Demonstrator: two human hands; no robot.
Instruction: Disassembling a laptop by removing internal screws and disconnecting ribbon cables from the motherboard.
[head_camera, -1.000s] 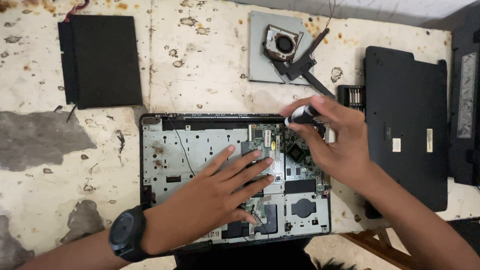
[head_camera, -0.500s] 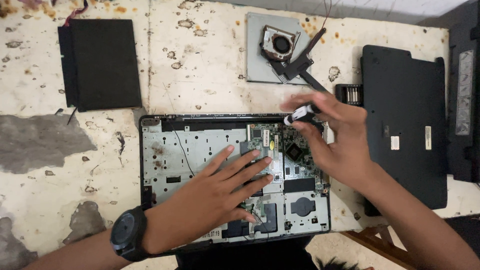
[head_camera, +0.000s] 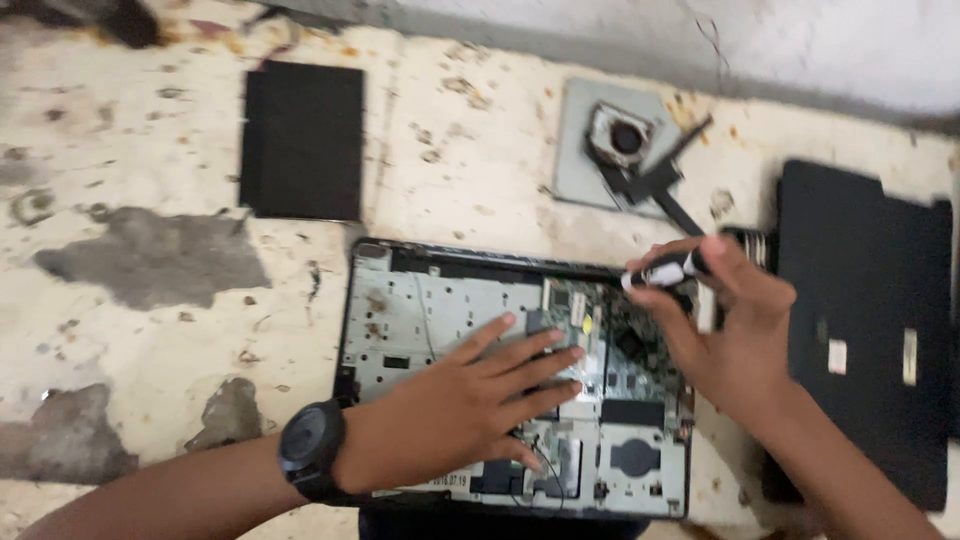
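Opened black laptop chassis (head_camera: 420, 300), green circuit board exposed, is landmark. My left hand (head_camera: 470, 400) lies flat, fingers spread, palm down on chassis centre, grasping nothing; black round wristwatch (head_camera: 312, 450) sits toward chassis near-left corner. My right hand (head_camera: 735, 330) arches over chassis far-right corner, pinching black-and-white screwdriver handle (head_camera: 665, 270); tip hidden. Judgement: keep driver vertical, press lightly, hold chassis steady with left palm. Grey fan-and-heatsink assembly (head_camera: 625, 150) beyond chassis far edge.
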